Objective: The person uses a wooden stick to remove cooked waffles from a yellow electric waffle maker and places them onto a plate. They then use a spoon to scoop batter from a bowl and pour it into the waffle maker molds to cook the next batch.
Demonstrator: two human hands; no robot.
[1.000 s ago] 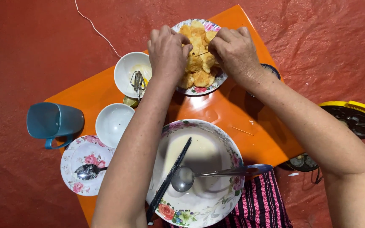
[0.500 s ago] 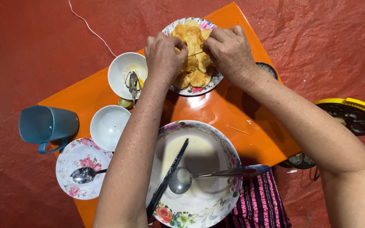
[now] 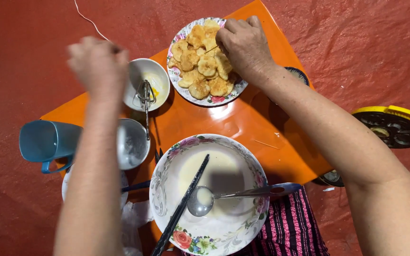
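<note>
Below both hands, large floral bowl of pale batter with ladle. Under right hand, fingers curled, pinching thin stick, plate of fried golden pieces. Left hand blurred, raised beside small white bowl; grip unclear.

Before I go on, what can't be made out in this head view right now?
- Left hand: motion-blurred, so its fingers and any grip are unreadable.
- Small floral saucer: mostly hidden behind the left forearm.
- Black tongs in the large floral batter bowl: lower end cut off by the bottom edge.
- Right hand: fingertips hidden against the golden fried pieces.
</note>
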